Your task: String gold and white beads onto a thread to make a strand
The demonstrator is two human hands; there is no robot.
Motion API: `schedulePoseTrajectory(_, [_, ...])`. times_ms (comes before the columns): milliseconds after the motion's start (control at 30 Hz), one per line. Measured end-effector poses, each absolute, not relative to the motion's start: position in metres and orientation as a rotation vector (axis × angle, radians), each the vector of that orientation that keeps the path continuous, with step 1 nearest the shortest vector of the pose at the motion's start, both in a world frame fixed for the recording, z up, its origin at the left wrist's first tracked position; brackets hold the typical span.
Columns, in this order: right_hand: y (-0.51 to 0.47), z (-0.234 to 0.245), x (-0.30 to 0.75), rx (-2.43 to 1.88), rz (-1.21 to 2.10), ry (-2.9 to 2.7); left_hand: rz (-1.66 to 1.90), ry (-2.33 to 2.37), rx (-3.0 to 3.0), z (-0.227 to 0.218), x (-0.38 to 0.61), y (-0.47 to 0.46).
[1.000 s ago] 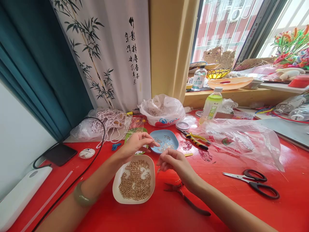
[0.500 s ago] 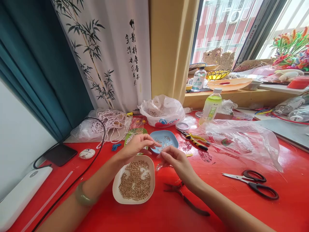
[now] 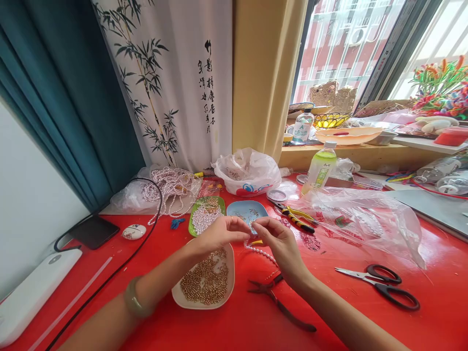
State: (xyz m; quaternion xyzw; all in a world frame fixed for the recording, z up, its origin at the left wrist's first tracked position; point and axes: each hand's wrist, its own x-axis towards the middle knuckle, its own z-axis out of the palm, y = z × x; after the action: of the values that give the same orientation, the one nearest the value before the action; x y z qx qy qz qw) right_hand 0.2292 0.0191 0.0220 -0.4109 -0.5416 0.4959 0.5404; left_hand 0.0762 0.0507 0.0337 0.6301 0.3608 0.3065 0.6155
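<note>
My left hand [image 3: 229,233] is closed in a pinch above the far edge of a cream tray [image 3: 177,298] of small gold beads [image 3: 205,282]. Its fingertips meet the upper end of a pearly bead strand [image 3: 260,251]. Facing it, my right hand [image 3: 278,240] pinches at the same end, with thumb and forefinger together. From the fingertips the strand hangs in a curve and passes under my right hand. The exact grip point is too small to make out. Just behind the fingers is a blue tray [image 3: 234,208] with small metallic bits; a green tray [image 3: 191,225] holds white and gold beads.
Dark-handled pliers [image 3: 278,302] lie before my right hand, scissors [image 3: 380,285] farther right. Yellow-black pliers [image 3: 298,218], a plastic bag [image 3: 365,219] and a drink bottle [image 3: 320,168] stand or lie behind. A black cable [image 3: 155,224] crosses the left side.
My left hand has come down and right, its fingertips closing in on those of my right hand. More of the bead strand and the green tray now shows.
</note>
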Motion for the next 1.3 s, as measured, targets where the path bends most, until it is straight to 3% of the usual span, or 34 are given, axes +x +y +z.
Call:
schedulePoseTrajectory(333, [0.018,0.033,0.234,-1.058,1.036,-1.234,0.769,0.765,1.446,0.036,0.08,0.045])
schedulePoseTrajectory(867, [0.017,0.048,0.243,-0.787,1.336,-1.185,0.623,0.633,1.246,0.044,0.079,0.038])
schedulePoseTrajectory(1300, [0.019,0.048,0.247,-0.784,1.337,-1.24,0.654,0.722,1.228,0.047,0.08,0.04])
